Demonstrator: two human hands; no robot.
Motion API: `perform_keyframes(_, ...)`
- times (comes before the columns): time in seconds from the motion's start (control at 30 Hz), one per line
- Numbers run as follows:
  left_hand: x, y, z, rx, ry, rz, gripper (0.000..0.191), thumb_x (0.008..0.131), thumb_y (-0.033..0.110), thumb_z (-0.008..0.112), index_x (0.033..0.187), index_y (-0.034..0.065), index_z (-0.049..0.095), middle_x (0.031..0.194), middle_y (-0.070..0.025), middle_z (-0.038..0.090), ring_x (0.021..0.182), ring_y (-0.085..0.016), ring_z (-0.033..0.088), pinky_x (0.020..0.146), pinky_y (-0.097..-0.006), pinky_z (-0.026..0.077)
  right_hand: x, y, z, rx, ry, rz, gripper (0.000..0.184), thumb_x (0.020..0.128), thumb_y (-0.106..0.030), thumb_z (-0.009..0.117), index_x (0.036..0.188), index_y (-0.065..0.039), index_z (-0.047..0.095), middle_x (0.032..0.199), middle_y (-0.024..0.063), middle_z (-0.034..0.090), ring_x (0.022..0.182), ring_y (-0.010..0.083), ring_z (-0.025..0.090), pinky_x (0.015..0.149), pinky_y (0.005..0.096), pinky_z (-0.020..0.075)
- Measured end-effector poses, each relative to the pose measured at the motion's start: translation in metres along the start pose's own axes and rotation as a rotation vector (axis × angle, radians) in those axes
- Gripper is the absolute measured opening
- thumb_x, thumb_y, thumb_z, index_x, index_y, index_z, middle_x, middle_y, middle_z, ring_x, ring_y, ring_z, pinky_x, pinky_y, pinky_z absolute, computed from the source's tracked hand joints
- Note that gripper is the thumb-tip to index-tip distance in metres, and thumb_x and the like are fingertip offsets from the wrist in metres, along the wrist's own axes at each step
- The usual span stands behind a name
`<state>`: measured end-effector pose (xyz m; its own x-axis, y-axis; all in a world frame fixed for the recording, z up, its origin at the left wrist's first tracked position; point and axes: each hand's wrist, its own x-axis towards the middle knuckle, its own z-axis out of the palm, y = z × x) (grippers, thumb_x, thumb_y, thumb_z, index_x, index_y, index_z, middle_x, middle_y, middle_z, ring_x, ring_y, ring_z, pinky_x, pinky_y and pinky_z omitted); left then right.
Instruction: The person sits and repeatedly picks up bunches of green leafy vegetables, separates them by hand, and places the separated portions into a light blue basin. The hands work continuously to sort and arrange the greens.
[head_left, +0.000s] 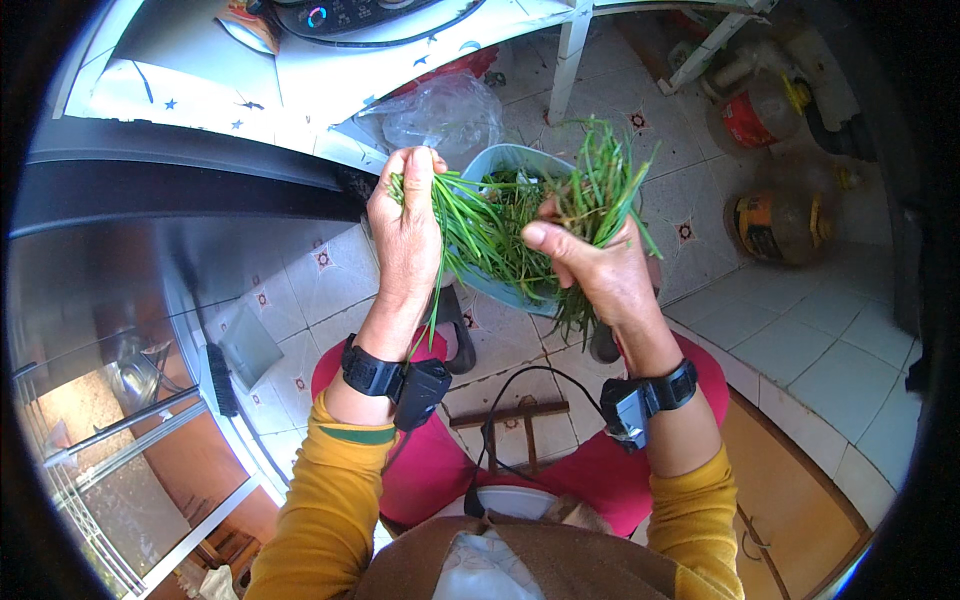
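Note:
My left hand (409, 225) is closed around one end of a bunch of long green leafy stalks (469, 225), whose loose ends fan out to the right. Opposite it, my right hand (600, 262) grips a tangled clump of thin green and brownish leaves (600, 195), thumb on the near side. Beneath both hands a light blue plastic bin (499, 292) stands on the floor between my feet, with green scraps and leaves inside. Both wrists carry black strapped devices.
A clear plastic bag (450, 112) lies beyond the bin, under a white table (300, 90). Large plastic bottles (780, 225) stand at the right by a tiled ledge (817, 322). A dustpan (247, 349) and a black-bristled brush (221, 379) are at the left. A cable loops between my knees.

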<state>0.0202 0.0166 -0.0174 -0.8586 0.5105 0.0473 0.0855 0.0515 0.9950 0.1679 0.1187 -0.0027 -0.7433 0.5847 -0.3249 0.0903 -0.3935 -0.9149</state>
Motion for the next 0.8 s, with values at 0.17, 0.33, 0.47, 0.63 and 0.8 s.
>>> perform_keyframes(0.17,-0.005,0.001,0.007,0.011,-0.010,-0.022,0.029,0.099,0.026,0.044,0.088,0.0018,0.055,0.082,0.0013,0.054,0.078,-0.006,0.046,0.074,-0.0209,0.038,0.000,0.017,0.013,-0.066,-0.154,-0.067,0.023,0.075,-0.010,0.076,0.089,-0.004,0.059,0.078,-0.0003,0.062,0.071,0.0072,0.055,0.065,0.0238,0.0469)
perform_keyframes(0.33,-0.008,0.001,0.012,0.021,-0.056,-0.013,0.029,0.099,0.026,0.044,0.087,0.0017,0.055,0.081,0.0017,0.054,0.077,-0.006,0.046,0.072,-0.0209,0.039,0.003,0.025,0.016,-0.168,-0.044,-0.085,0.017,0.075,-0.004,0.072,0.087,-0.003,0.060,0.079,0.0009,0.062,0.075,0.0085,0.057,0.070,0.0265,0.0474)
perform_keyframes(0.47,-0.006,0.000,0.007,0.050,-0.091,-0.044,0.030,0.098,0.028,0.045,0.086,0.0021,0.056,0.080,0.0023,0.054,0.076,-0.005,0.045,0.071,-0.0200,0.038,0.001,0.016,0.012,-0.063,0.026,-0.137,0.014,0.077,-0.006,0.072,0.086,-0.005,0.061,0.073,-0.0044,0.059,0.060,0.0022,0.050,0.050,0.0189,0.0398)
perform_keyframes(0.63,-0.007,-0.002,0.008,0.041,-0.063,-0.086,0.032,0.098,0.030,0.046,0.084,0.0031,0.056,0.079,0.0021,0.053,0.075,-0.006,0.046,0.071,-0.0196,0.037,0.002,0.007,0.003,-0.149,0.004,-0.046,0.015,0.077,-0.003,0.070,0.088,-0.003,0.061,0.080,-0.0013,0.062,0.074,0.0061,0.055,0.067,0.0247,0.0461)
perform_keyframes(0.8,0.007,0.003,-0.006,-0.349,0.102,-0.198,0.026,0.096,0.030,0.051,0.087,0.0061,0.056,0.083,0.0003,0.053,0.081,-0.008,0.049,0.074,-0.0225,0.040,0.002,0.008,-0.003,-0.179,0.116,-0.040,0.018,0.076,-0.008,0.074,0.089,-0.004,0.061,0.077,-0.0022,0.062,0.072,0.0066,0.055,0.067,0.0249,0.0463)
